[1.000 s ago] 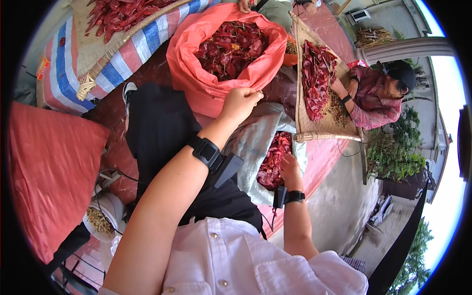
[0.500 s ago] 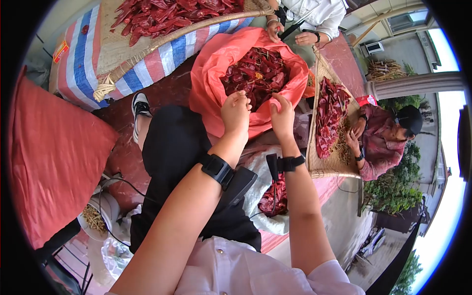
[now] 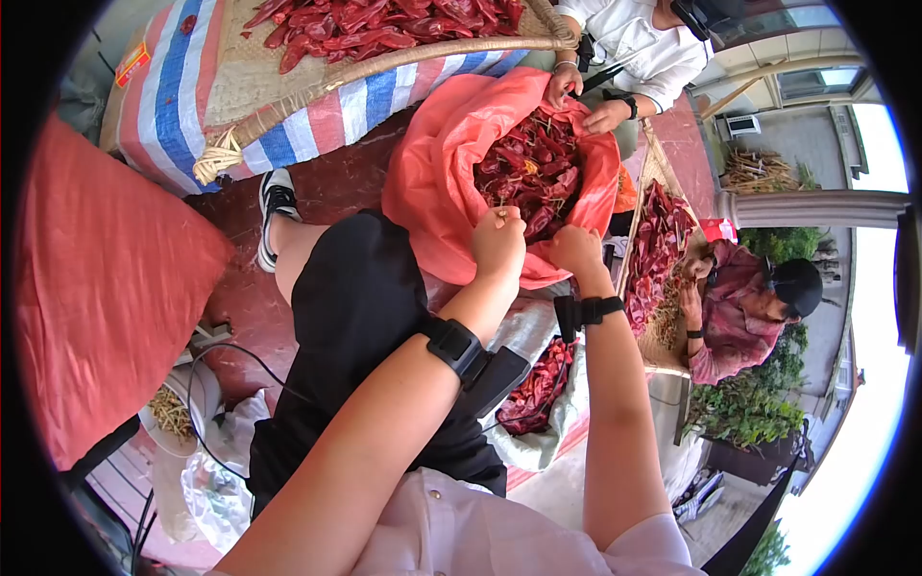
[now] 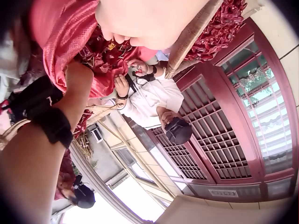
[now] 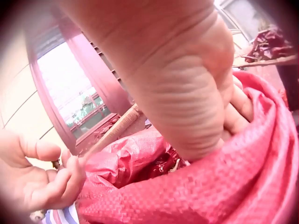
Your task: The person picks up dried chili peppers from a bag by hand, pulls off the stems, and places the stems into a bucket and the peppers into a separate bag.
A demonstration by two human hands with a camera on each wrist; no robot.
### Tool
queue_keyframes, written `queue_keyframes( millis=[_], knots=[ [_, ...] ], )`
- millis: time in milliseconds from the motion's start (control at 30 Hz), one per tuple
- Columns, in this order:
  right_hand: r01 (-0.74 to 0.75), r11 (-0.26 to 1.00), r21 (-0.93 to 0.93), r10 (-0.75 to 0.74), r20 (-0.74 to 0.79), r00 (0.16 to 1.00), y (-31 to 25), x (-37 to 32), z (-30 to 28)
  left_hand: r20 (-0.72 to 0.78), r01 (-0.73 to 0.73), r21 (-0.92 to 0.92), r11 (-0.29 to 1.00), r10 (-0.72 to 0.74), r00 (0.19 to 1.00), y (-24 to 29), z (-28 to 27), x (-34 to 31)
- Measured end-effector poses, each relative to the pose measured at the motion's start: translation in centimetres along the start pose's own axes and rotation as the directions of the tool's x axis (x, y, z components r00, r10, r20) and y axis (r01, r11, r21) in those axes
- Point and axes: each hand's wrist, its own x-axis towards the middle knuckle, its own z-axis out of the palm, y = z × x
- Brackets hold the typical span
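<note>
A large red woven sack [image 3: 432, 182], its mouth rolled open, is filled with dried red chilies [image 3: 538, 158]. My right hand [image 3: 579, 252] grips its near rim, and in the right wrist view the fingers curl over the fabric. My left hand [image 3: 499, 248] is at the near left of the same rim, fingers curled. In the right wrist view the thumb and fingers of that hand pinch a small brownish chili stem [image 5: 56, 164]. Below my forearms a pale sack [image 3: 567, 413] holds more red chilies [image 3: 538, 389].
A person in white [image 3: 634, 48] has hands on the far rim. At right, a person in a dark cap [image 3: 744, 302] works at a woven tray [image 3: 663, 357] of chilies. A chili-laden mat [image 3: 240, 96] lies upper left. A bucket [image 3: 197, 394] of stems stands lower left.
My right hand has left the pale sack's chilies and come up to the red sack's rim. The view has shifted, bringing in the person in white, whose hands are now on the rim.
</note>
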Motion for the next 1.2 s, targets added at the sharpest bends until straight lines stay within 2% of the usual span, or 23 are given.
queue_keyframes(
  millis=[33,100,133,233,300,333,367,400,433,500,533,567,633,667,700,767,800,833,900,967,1033,1100,1200],
  knots=[
    [0.006,1.0,-0.002,-0.006,0.001,1.0,-0.4,0.2,-0.3,-0.005,-0.001,-0.003,1.0,0.0,1.0,0.1,0.0,-0.2],
    [-0.057,0.991,0.123,0.083,-0.217,0.973,-1.4,0.6,-1.0,-0.017,0.042,-0.047,0.998,-0.042,0.999,0.3,0.1,-0.3],
    [0.058,0.986,0.157,0.007,-0.388,0.922,-1.5,1.3,0.2,-0.021,0.023,-0.055,0.998,-0.024,0.999,0.4,0.1,-0.2],
    [0.071,0.995,0.066,-0.042,-0.37,0.928,-2.2,2.2,1.4,0.003,0.031,-0.029,0.999,-0.031,1.0,0.6,-0.1,0.0],
    [0.061,0.99,0.124,-0.015,-0.343,0.939,-2.0,2.5,1.4,0.009,0.029,-0.029,0.999,-0.029,1.0,0.7,-0.2,0.0],
    [0.085,0.98,0.179,-0.006,-0.404,0.915,-1.6,2.4,1.3,0.016,0.03,-0.03,0.999,-0.029,0.999,0.7,-0.2,-0.1],
    [0.112,0.967,0.23,0.007,-0.462,0.887,-1.3,2.2,1.2,0.018,0.029,-0.029,0.999,-0.029,0.999,0.6,-0.3,-0.1],
    [0.225,0.947,0.228,-0.029,-0.638,0.77,-1.1,1.4,0.5,0.038,0.041,-0.07,0.997,-0.038,0.999,0.7,-0.3,-0.2],
    [0.223,0.948,0.226,-0.029,-0.639,0.769,-1.1,0.7,-0.3,0.059,0.054,-0.111,0.992,-0.048,0.997,0.8,-0.3,-0.3],
    [0.29,0.89,0.352,0.118,-0.792,0.599,-0.9,-0.5,-1.6,0.05,0.04,-0.08,0.996,-0.037,0.998,0.8,-0.2,-0.6],
    [0.321,0.831,0.455,0.236,-0.81,0.537,-0.7,-0.4,-1.6,0.039,0.026,-0.045,0.999,-0.025,0.999,0.7,-0.1,-0.7],
    [0.381,0.624,0.683,0.397,-0.697,0.597,-0.6,-0.9,-1.5,0.046,0.028,-0.046,0.999,-0.026,0.999,0.7,-0.1,-0.9],
    [0.392,0.103,0.914,0.534,-0.383,0.753,0.3,-1.3,-1.5,0.095,0.061,-0.022,0.998,-0.059,0.994,0.1,-0.3,-0.9],
    [0.356,-0.046,0.933,0.531,-0.279,0.8,0.8,-1.6,-1.5,0.108,0.053,-0.003,0.999,-0.053,0.993,-0.2,-0.3,-0.8],
    [0.36,-0.047,0.932,0.535,-0.281,0.797,1.0,-1.8,-1.2,0.113,0.05,-0.001,0.999,-0.05,0.992,-0.2,-0.4,-1.0],
    [0.255,-0.628,0.735,0.444,0.07,0.893,1.2,-2.0,-0.6,0.136,0.083,-0.014,0.996,-0.08,0.988,-0.2,-0.6,-1.3],
    [0.18,-0.694,0.697,0.395,0.16,0.905,0.9,-2.7,-1.0,0.138,0.079,-0.012,0.997,-0.076,0.988,-0.2,-0.8,-1.4],
    [0.183,-0.696,0.694,0.395,0.157,0.905,0.6,-3.1,-0.8,0.188,0.072,-0.026,0.997,-0.066,0.98,-0.1,-0.9,-1.5],
    [0.025,-0.804,0.594,0.169,0.188,0.968,0.1,-4.0,-0.5,0.241,0.064,-0.038,0.997,-0.053,0.969,0.3,-0.9,-1.9],
    [-0.032,-0.827,0.562,0.016,0.08,0.997,-0.6,-5.3,-0.1,0.332,0.008,0.086,0.996,-0.037,0.943,1.1,-0.8,-2.6],
    [-0.059,-0.882,0.467,-0.088,-0.04,0.995,-1.8,-7.2,-0.3,0.399,-0.015,0.036,0.999,-0.001,0.917,1.0,-0.7,-2.8],
    [-0.121,-0.924,0.364,-0.127,0.006,0.992,-2.7,-8.5,0.1,0.466,-0.027,-0.013,1.0,0.03,0.884,0.9,-0.6,-3.1],
    [-0.129,-0.937,0.326,-0.171,-0.102,0.98,-2.9,-10.0,1.9,0.464,-0.046,0.026,0.999,0.029,0.885,0.8,-0.7,-3.6]
  ],
)
